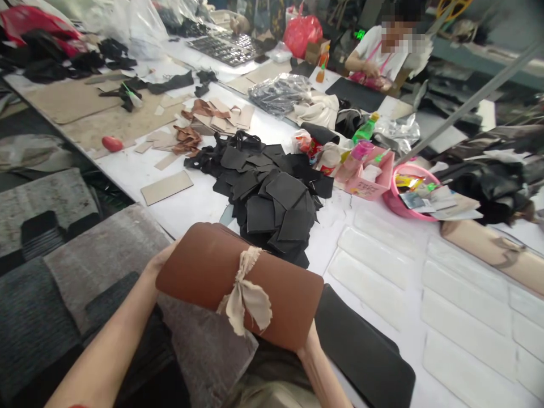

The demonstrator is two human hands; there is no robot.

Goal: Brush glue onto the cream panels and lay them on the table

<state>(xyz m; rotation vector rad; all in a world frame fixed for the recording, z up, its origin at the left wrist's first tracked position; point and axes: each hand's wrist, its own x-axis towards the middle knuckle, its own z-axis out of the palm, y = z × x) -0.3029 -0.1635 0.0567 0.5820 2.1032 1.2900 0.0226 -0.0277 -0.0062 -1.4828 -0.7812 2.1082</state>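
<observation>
A pink box (369,180) stands near the middle of the white bench (199,204), packed with bottles and small packets, and a green-capped bottle (365,129) rises just behind it. Just beside the box, toward the bench's right edge, a pink basin (393,203) holds cards and loose papers.

The bench is long and white. A heap of black cut pieces (272,192) lies at its middle, with tan and brown scraps (204,122) further back and a flat card strip (166,187) near the left edge. Rows of pale padded panels (425,283) cover the near right part. A red plastic bag (302,31) sits at the far end, where another person (382,54) works. Grey felt-like mats (102,255) lie off the bench's left edge.

The brown leather bundle (238,283) is held over the near edge of the bench, in front of the black heap. It is a flat stack bound at its middle by a frayed beige cloth strip (246,294) tied in a knot. Its long axis runs from upper left to lower right.

The left hand (159,262) grips the bundle's left end, fingers wrapped behind it. The right hand (312,340) supports the lower right end from beneath and is mostly hidden by the leather, though it clearly bears the bundle.
</observation>
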